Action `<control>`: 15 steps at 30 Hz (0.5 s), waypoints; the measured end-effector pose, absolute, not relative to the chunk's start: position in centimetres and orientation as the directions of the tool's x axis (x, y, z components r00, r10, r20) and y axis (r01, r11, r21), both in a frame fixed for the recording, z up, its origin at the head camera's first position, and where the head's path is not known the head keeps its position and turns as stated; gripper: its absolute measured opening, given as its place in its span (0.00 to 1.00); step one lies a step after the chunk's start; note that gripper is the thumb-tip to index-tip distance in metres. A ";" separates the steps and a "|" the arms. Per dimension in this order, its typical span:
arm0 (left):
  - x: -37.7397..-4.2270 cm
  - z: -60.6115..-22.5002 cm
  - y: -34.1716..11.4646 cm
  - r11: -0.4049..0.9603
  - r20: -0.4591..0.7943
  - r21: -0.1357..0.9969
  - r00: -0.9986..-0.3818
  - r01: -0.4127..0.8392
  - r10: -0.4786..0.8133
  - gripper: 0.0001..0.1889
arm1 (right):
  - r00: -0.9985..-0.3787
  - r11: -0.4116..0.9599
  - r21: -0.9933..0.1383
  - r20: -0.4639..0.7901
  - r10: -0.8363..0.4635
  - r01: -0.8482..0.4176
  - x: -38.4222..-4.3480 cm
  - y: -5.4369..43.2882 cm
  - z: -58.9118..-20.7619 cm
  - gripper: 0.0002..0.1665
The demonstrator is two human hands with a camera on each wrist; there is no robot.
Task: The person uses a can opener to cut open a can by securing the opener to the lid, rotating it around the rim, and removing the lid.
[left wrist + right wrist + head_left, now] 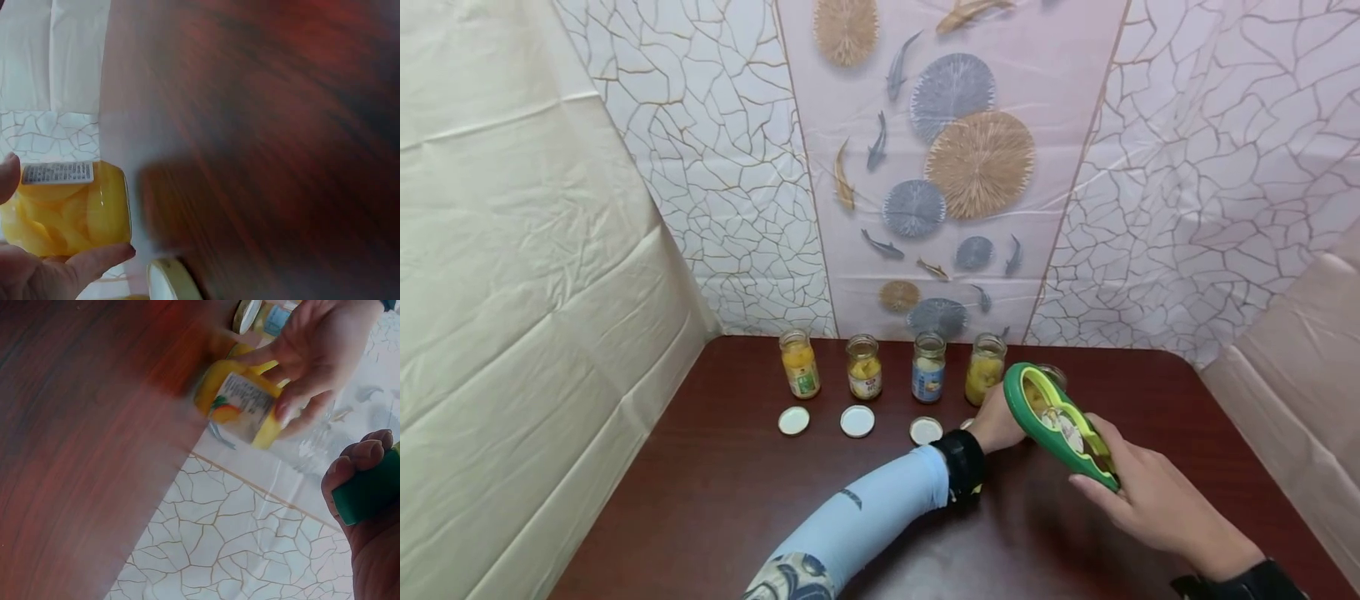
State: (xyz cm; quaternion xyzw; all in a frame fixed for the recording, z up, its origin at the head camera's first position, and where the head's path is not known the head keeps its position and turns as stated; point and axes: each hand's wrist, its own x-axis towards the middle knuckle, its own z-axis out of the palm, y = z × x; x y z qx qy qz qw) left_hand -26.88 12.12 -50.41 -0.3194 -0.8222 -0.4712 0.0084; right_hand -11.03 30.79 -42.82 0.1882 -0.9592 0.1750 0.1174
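My left hand (997,421) grips a glass jar of yellow fruit (69,209). Its white label (240,403) shows a peach picture and fine print. In the head view this jar is mostly hidden behind the green jar opener (1047,429), and whether it wears a lid cannot be made out. My right hand (1157,492) holds the opener by its near end, tilted above the table beside the left hand. Its lighter green inner edge has stepped curves. In the right wrist view, curled fingers (362,456) wrap the opener's green end (369,487).
Left of the held jar, a row of lidless jars stands along the back: orange fruit (801,367), yellow chunks (865,371), a blue-labelled jar (928,371) and yellow fruit (983,375). Lids (793,421), (857,422), (926,431) lie before them on the dark table (715,500). A patterned cloth (925,242) hangs behind.
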 end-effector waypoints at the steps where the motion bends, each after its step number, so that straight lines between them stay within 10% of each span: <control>1: -27.4 -51.3 12.6 0.344 0.325 0.774 -0.799 0.532 0.505 0.11 | -0.902 0.868 -0.291 0.292 -0.319 -0.402 -11.0 30.8 -42.9 0.48; 15: -26.9 -49.4 12.9 0.247 0.232 0.888 -0.842 0.388 0.486 0.26 | -0.881 0.853 -0.284 0.328 -0.342 -0.437 -11.5 30.8 -43.2 0.48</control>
